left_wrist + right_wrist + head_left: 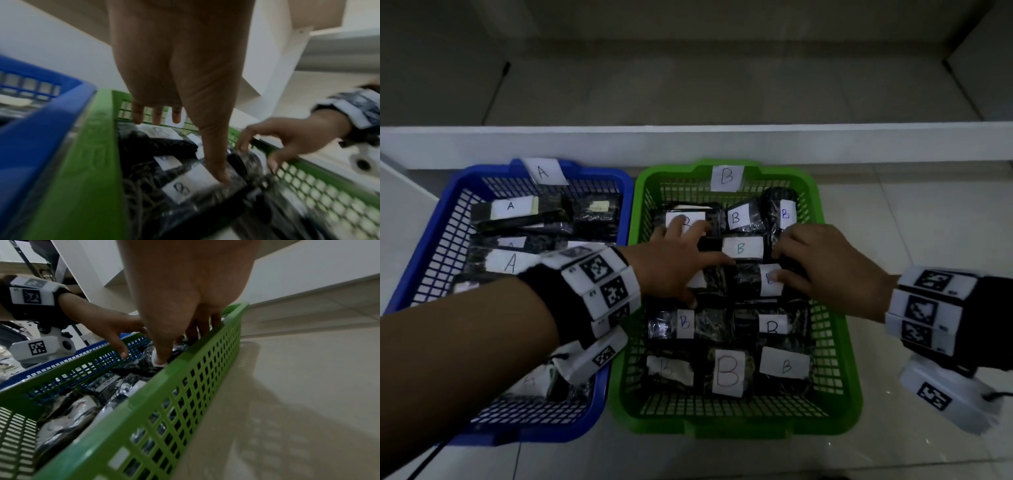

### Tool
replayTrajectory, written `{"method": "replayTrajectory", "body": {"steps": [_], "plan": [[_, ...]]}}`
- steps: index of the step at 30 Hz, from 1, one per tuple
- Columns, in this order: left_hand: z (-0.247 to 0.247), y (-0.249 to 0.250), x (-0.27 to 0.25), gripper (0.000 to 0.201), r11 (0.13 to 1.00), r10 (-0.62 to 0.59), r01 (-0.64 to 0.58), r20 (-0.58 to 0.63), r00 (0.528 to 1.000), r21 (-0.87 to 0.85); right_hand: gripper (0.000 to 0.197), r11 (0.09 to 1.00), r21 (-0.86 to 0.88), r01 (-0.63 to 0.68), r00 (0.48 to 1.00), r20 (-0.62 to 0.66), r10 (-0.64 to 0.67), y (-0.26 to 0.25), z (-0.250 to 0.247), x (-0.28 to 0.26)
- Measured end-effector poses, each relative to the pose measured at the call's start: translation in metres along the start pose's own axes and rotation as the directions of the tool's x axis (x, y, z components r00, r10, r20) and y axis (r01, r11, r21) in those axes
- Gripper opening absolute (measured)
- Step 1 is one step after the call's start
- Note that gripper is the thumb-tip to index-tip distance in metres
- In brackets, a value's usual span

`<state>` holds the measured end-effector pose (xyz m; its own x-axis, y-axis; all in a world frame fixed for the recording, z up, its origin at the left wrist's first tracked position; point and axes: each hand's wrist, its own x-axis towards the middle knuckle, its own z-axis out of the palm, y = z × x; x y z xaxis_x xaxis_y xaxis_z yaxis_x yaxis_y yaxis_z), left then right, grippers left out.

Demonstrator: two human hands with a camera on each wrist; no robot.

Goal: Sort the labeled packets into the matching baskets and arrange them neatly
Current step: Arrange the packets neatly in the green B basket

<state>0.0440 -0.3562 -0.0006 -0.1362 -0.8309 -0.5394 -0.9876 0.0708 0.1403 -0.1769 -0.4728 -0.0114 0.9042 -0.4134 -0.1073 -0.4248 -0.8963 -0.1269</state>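
Note:
A green basket tagged B holds several black packets with white B labels. Beside it on the left, a blue basket tagged A holds A-labeled packets. Both hands are inside the green basket. My left hand lies spread with straight fingers on the middle packets. Its thumb presses on a B packet. My right hand pinches a B packet between curled fingers and thumb near the right wall.
The two baskets stand side by side on a pale tiled floor. A low white ledge runs behind them and a white panel stands at the left. A dark cable trails at the lower left.

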Motion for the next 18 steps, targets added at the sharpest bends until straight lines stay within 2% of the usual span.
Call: {"method": "replayTrajectory", "body": {"steps": [2, 3, 4, 6, 8, 13, 16, 18], "plan": [[0.006, 0.003, 0.0, 0.086, 0.999, -0.008, 0.007, 0.023, 1.0, 0.042, 0.031, 0.996, -0.01, -0.088, 0.99, -0.109, 0.087, 0.005, 0.0, 0.005], [0.007, 0.002, 0.001, 0.086, 0.999, -0.008, 0.006, 0.029, 1.0, 0.042, 0.037, 0.992, -0.04, -0.122, 0.986, -0.117, 0.117, 0.008, 0.0, 0.009], [0.007, 0.001, 0.001, 0.086, 0.999, -0.005, 0.004, 0.036, 0.999, 0.04, 0.048, 0.988, -0.074, -0.139, 0.988, -0.079, 0.133, 0.012, -0.001, 0.014], [0.005, 0.0, 0.0, 0.084, 0.999, 0.0, -0.002, 0.052, 0.999, 0.033, 0.067, 0.979, -0.139, -0.147, 0.983, 0.085, 0.16, 0.02, -0.003, 0.023], [0.005, 0.0, -0.002, 0.083, 1.0, 0.011, -0.012, 0.058, 0.998, 0.017, 0.075, 0.973, -0.193, -0.126, 0.971, 0.175, 0.161, 0.022, -0.005, 0.031], [0.009, 0.001, -0.006, 0.08, 1.0, 0.025, -0.024, 0.067, 0.997, -0.01, 0.075, 0.969, -0.215, -0.121, 0.957, 0.236, 0.171, 0.018, -0.006, 0.035], [0.003, 0.003, -0.008, 0.081, 1.0, 0.023, -0.023, 0.099, 0.995, -0.005, 0.072, 0.972, -0.222, -0.071, 0.967, 0.222, 0.122, 0.021, -0.009, 0.034], [-0.002, 0.003, -0.007, 0.083, 0.998, 0.002, 0.003, 0.086, 0.996, -0.061, 0.07, 0.973, -0.228, -0.037, 0.965, 0.246, 0.094, 0.023, -0.012, 0.035]]}}
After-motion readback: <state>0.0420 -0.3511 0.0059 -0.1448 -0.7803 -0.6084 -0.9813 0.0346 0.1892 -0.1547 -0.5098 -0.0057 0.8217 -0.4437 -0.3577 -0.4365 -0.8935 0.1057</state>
